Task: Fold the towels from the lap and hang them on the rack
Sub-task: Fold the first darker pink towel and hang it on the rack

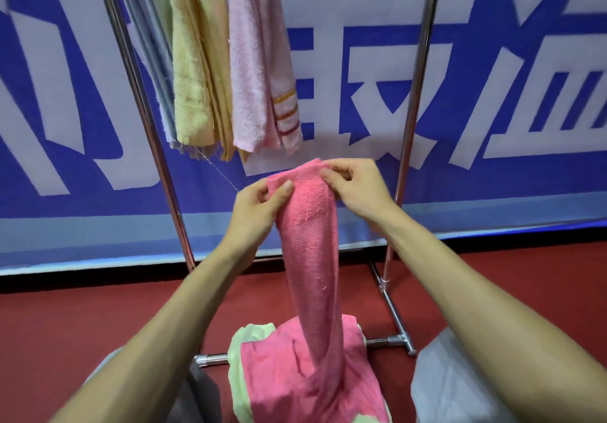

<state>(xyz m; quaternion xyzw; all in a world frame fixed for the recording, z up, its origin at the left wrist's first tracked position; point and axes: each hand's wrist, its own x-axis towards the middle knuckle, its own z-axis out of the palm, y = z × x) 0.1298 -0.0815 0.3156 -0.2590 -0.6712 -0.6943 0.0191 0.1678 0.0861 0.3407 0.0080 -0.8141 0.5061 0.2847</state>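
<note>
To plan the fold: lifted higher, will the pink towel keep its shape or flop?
Probably floppy: the pink towel drapes limply below the left hand and right hand pinching its top edge. Likely light: pinches alone hold it. Its looped surface should resist slipping.

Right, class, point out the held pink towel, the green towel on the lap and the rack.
held pink towel (312,241), head view: its hanging middle.
green towel (254,332), head view: its top corner.
rack (144,117), head view: its left pole.

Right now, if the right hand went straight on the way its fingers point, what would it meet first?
The right hand pinches the pink towel at its top edge. Its fingers point across that edge, so it would probably meet the left hand next.
</note>
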